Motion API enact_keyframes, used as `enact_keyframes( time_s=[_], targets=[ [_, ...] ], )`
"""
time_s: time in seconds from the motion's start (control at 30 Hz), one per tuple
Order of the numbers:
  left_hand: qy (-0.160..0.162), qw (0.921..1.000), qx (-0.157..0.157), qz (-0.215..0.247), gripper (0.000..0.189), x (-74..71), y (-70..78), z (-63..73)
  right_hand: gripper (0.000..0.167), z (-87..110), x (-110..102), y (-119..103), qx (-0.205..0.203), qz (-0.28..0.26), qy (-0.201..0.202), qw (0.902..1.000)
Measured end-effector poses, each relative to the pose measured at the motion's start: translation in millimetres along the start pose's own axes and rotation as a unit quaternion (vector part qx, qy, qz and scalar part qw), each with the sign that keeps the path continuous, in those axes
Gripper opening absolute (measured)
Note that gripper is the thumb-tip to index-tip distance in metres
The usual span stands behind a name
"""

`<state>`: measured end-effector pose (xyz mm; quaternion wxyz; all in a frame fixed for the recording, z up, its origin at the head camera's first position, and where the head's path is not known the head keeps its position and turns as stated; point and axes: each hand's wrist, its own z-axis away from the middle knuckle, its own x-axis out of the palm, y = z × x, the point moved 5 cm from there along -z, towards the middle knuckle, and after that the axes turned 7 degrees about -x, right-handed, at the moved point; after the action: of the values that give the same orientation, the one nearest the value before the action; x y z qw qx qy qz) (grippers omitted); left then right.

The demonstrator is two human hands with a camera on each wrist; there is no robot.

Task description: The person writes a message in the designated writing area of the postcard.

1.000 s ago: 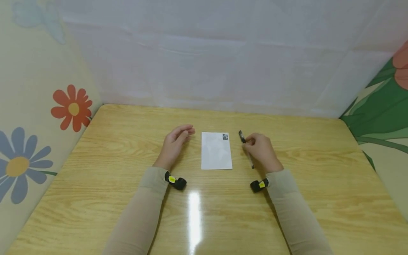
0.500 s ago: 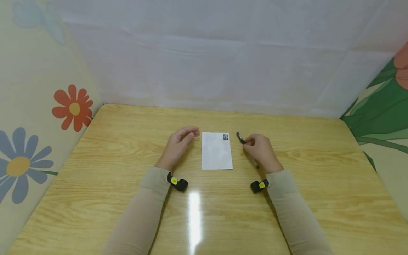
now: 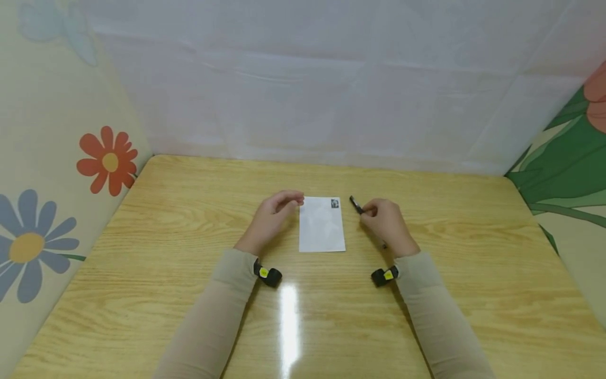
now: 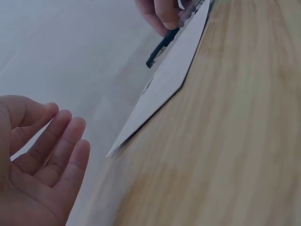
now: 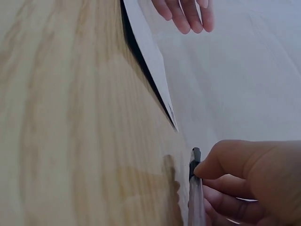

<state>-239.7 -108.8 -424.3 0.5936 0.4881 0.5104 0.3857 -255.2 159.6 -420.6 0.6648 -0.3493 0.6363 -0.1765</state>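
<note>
A white paper rectangle lies on the table, with a small dark stamp-like picture in its far right corner. My left hand is at its far left corner. The fingers are loosely bent and hold nothing; fingertips overlap the paper's edge in the head view, while the left wrist view shows them apart from the corner. To the right of the paper, my right hand pinches a capped pen between thumb and fingers. The pen has a clear barrel and black cap; its cap end tilts away and left, and the hand hides its middle.
The wood-grain table meets a white cloth backdrop at its far edge. Walls painted with flowers stand on both sides. Each wrist wears a small black camera. A bright light reflection runs down the table front.
My left hand has moved right, up to the paper's far left corner. The pen has turned in my right hand, its cap end swinging left. The paper has stayed in place.
</note>
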Motion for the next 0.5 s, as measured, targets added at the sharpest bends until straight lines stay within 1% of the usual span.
enact_keyframes(
  time_s=[0.13,0.37,0.5],
  targets=[
    [-0.006,1.0000,-0.002,-0.005,0.033,1.0,1.5,1.2,0.021,0.8,0,-3,-0.001,-0.006,0.001,1.0000],
    [-0.012,0.9999,-0.008,-0.003,0.033,2.0,2.5,1.8,0.020,1.3,2,-8,0.011,-0.026,-0.011,0.9995],
    [-0.015,0.9998,-0.011,-0.004,0.034,2.9,2.3,1.1,0.020,1.4,2,-12,0.002,-0.036,-0.014,0.9993]
  ],
)
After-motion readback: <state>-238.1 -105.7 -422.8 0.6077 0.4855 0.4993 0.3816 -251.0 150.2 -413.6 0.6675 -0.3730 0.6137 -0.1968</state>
